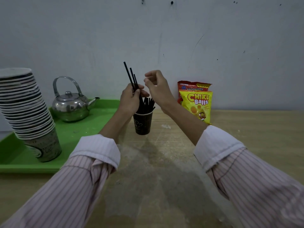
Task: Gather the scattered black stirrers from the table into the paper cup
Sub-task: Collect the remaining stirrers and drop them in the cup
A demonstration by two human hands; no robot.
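Observation:
A dark paper cup stands upright on the wooden table near the wall, with several black stirrers leaning inside it. My left hand hovers just above and left of the cup's rim, closed around three black stirrers that point up and to the left. To the right of those stirrers, above the cup, is my right hand, its fingers loosely curled and apart, holding nothing. I see no loose stirrers on the table.
A green tray at the left carries a steel kettle and a leaning stack of paper cups. Two snack bags lean against the wall right of the cup.

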